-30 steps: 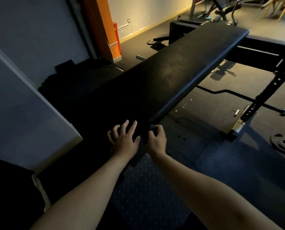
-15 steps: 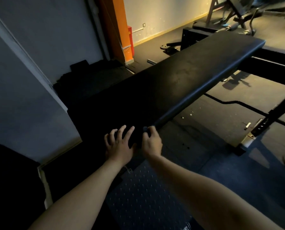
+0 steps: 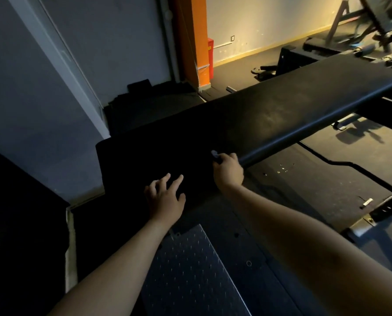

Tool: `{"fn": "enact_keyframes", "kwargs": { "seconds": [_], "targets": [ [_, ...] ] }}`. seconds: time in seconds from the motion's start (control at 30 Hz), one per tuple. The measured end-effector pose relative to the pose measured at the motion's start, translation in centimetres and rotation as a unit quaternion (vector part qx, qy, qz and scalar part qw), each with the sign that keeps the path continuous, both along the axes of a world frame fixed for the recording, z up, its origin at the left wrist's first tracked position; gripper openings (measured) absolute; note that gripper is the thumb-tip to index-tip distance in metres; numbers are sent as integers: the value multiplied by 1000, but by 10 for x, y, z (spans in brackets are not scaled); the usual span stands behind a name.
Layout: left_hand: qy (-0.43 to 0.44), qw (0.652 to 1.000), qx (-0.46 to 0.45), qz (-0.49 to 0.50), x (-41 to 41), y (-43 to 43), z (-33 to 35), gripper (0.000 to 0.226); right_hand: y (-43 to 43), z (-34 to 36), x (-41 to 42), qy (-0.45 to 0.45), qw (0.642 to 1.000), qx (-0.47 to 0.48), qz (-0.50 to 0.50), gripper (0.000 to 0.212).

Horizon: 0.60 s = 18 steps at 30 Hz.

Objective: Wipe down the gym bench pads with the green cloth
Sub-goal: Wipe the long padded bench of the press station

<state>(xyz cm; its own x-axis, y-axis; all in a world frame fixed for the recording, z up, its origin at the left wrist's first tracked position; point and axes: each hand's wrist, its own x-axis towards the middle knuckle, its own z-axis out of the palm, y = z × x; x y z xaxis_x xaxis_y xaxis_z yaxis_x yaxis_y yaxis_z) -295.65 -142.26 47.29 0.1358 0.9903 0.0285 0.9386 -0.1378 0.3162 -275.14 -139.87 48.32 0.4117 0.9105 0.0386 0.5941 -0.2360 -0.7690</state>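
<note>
The long black bench pad (image 3: 270, 117) runs from the near centre to the far right. Its near end lies in deep shadow. My left hand (image 3: 165, 199) rests on that near end with its fingers spread. My right hand (image 3: 228, 171) is at the pad's right edge, its fingers curled round a small dark wad, the cloth (image 3: 215, 155). Only a small tip of the cloth shows above my knuckles, and its green colour is lost in the dark.
A ribbed metal plate (image 3: 185, 270) lies on the floor under my arms. A barbell (image 3: 341, 163) lies on the floor to the right, beside a rack upright (image 3: 386, 208). A grey wall stands at the left, an orange pillar (image 3: 195, 42) behind, and other gym machines (image 3: 361, 23) at the far right.
My right hand has slid away from the left hand, farther along the pad's right edge. My left hand stays spread on the near end.
</note>
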Motion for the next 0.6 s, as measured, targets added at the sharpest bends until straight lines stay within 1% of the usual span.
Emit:
{"fn": "enact_keyframes", "kwargs": {
  "seconds": [0.07,0.17,0.23,0.3,0.33,0.37,0.47,0.53,0.6],
  "targets": [
    [-3,1000,0,11,2,1,-1,58,-9,-3,-32,-26,998,28,49,24],
    [10,1000,9,2,-2,4,-7,63,-28,-6,-79,-56,983,90,152,26],
    [13,1000,15,6,-6,5,-8,65,-27,-3,-81,-94,973,96,190,26],
    [-7,1000,21,7,-6,3,-8,66,-19,1,-62,-162,958,93,216,28],
    [-21,1000,16,10,-6,3,-6,66,-11,3,-47,-182,957,85,211,30],
    [-33,999,7,12,-5,4,-4,65,-2,6,-31,-191,961,75,185,31],
    [-35,999,-10,14,-4,5,0,63,20,7,15,-188,978,24,85,26],
    [-29,999,-15,11,-4,5,1,62,23,4,34,-188,981,15,41,27],
    [-32,999,-20,11,-4,4,2,62,19,0,36,-180,983,26,24,28]
  ]
}}
